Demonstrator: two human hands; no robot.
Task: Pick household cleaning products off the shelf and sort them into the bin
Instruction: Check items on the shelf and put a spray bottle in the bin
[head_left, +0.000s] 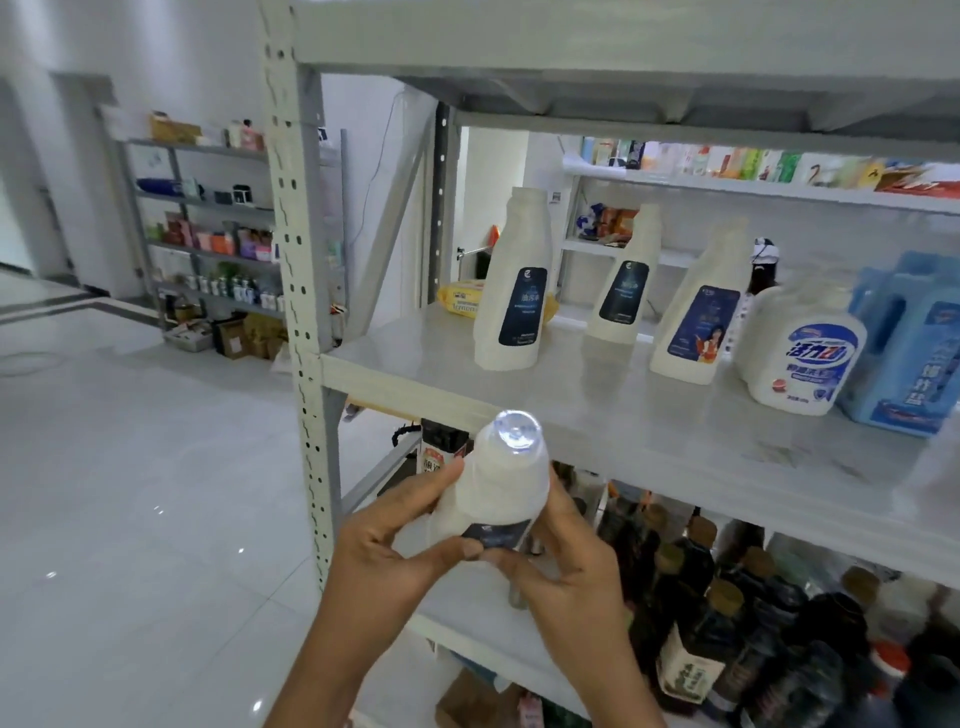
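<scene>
Both my hands hold one white cleaner bottle (498, 483) with a dark blue label, tilted so its open neck points at the camera, just in front of the shelf edge (415, 384). My left hand (395, 551) grips its left side with the thumb on the label. My right hand (566, 561) wraps its right side. Three more white bottles of this kind stand on the shelf: one at the left (514, 291), one behind (623, 286), one to the right (696, 317). No bin is in view.
A white jug with a blue logo (800, 358) and a blue detergent jug (909, 343) stand at the shelf's right. A yellow pack (462, 301) lies at the back left. Dark bottles (727, 613) fill the lower shelf. A steel upright (298, 291) stands left; open floor beyond.
</scene>
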